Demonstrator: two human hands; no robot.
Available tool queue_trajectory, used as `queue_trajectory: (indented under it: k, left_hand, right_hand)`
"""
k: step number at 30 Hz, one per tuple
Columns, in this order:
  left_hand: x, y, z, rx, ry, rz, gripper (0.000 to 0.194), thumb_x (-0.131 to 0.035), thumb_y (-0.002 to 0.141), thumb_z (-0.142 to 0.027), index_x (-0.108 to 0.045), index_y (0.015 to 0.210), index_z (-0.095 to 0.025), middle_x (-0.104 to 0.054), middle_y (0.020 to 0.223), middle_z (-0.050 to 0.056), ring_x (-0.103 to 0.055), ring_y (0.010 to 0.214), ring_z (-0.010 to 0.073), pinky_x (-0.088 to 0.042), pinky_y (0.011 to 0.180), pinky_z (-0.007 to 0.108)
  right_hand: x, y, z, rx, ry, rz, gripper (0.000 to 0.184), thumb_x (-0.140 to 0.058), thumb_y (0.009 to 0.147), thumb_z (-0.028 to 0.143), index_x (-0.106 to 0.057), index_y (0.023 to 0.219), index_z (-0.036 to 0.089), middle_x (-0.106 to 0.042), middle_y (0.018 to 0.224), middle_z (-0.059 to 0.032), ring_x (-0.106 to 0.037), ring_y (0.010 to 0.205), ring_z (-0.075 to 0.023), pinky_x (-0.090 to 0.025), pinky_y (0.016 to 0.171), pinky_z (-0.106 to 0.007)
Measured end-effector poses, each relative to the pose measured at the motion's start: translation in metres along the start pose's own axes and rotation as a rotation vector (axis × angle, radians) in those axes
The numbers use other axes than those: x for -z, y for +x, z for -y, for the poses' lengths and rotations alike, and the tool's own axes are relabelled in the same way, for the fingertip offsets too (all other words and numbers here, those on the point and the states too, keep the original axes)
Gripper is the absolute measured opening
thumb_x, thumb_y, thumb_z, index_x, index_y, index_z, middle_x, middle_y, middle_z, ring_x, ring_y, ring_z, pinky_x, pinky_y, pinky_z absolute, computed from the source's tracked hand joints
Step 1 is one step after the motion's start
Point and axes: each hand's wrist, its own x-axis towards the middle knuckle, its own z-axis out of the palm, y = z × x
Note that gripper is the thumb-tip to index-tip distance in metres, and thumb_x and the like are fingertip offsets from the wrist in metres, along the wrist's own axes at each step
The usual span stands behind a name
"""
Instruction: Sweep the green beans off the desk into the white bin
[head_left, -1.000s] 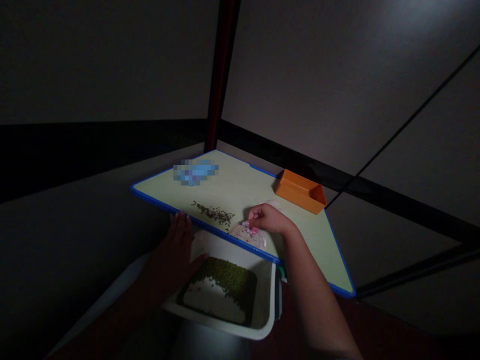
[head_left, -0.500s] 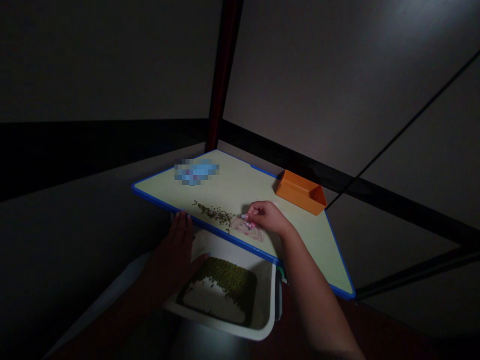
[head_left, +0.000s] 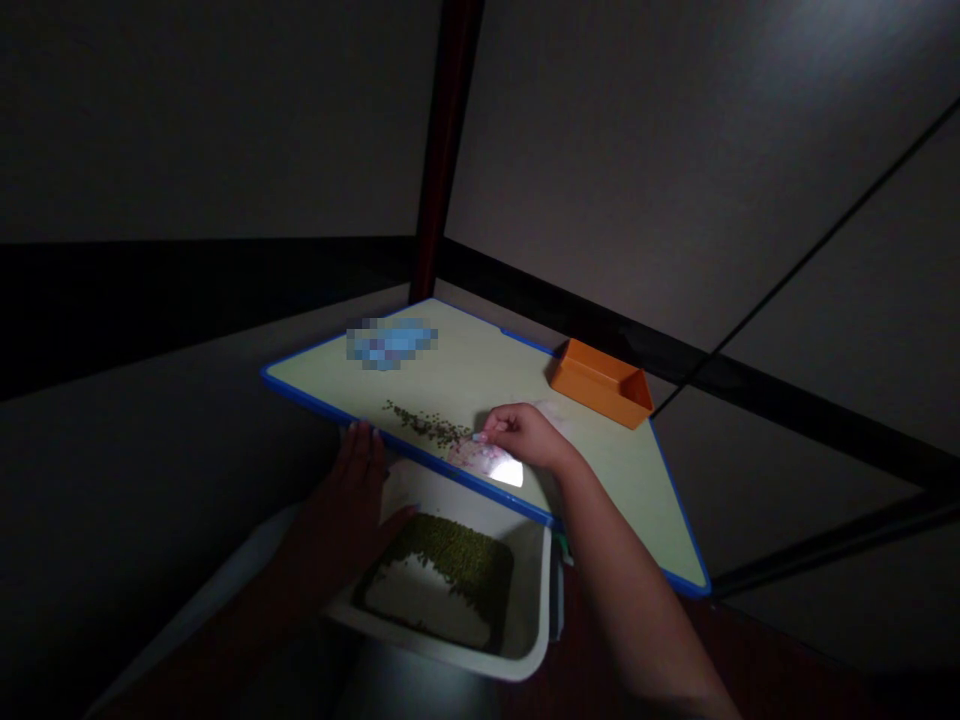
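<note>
The orange box (head_left: 601, 386) looks smooth plastic, the patterned sheet (head_left: 474, 457) glossy.

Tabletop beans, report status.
Right hand pinching pink-patterned sheet beside loose green beans. Left hand open at near tabletop edge, over white tub. Orange box farther back, apparently not in the way.

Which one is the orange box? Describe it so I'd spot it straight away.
Find the pale tabletop with the blue rim, then follow its far edge toward the right corner. The orange box sits there, beyond the right hand, oblong, open-topped and straight-sided. Its solid orange sets it apart from the blurred blue item and the white tub.
</note>
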Motion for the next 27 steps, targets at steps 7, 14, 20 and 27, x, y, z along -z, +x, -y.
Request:
queue_trajectory:
  k: [7,14,20,27]
  left_hand:
    - [0.0,0.0,0.0,-0.017,0.021,-0.028,0.097,-0.035,0.078,-0.068,-0.022,0.139,0.007,-0.025,0.148,0.033,-0.018,0.142,0.0392,-0.034,0.108,0.052]
    - [0.0,0.001,0.0,-0.013,0.031,-0.02,0.098,-0.036,0.077,-0.068,-0.023,0.138,0.008,-0.027,0.147,0.034,-0.019,0.141,0.0402,-0.035,0.108,0.052]
    - [0.0,0.002,0.0,-0.013,0.053,-0.019,0.098,-0.036,0.077,-0.068,-0.025,0.137,0.009,-0.027,0.146,0.035,-0.023,0.14,0.0414,-0.036,0.107,0.053]
    - [-0.001,0.001,0.002,-0.027,0.034,-0.025,0.098,-0.036,0.077,-0.068,-0.025,0.137,0.009,-0.027,0.146,0.035,-0.022,0.14,0.0415,-0.035,0.108,0.053]
  right_hand:
    - [0.001,-0.003,0.003,0.015,-0.043,-0.08,0.026,-0.07,0.071,0.037,-0.058,0.066,0.015,-0.057,0.053,0.0022,-0.049,0.048,-0.0092,-0.034,0.048,-0.021]
    - [-0.007,0.004,0.0,0.071,-0.175,-0.128,0.018,-0.064,0.078,0.03,-0.059,0.069,0.014,-0.056,0.053,0.003,-0.047,0.048,-0.0083,-0.033,0.048,-0.019]
    - [-0.012,0.008,0.003,0.148,-0.216,-0.122,0.019,-0.062,0.08,0.031,-0.062,0.07,0.014,-0.056,0.053,0.0031,-0.047,0.049,-0.008,-0.032,0.049,-0.019]
    - [-0.004,0.002,0.004,0.095,-0.167,-0.208,0.023,-0.066,0.077,0.035,-0.06,0.068,0.014,-0.057,0.054,0.0026,-0.047,0.049,-0.0082,-0.032,0.048,-0.019]
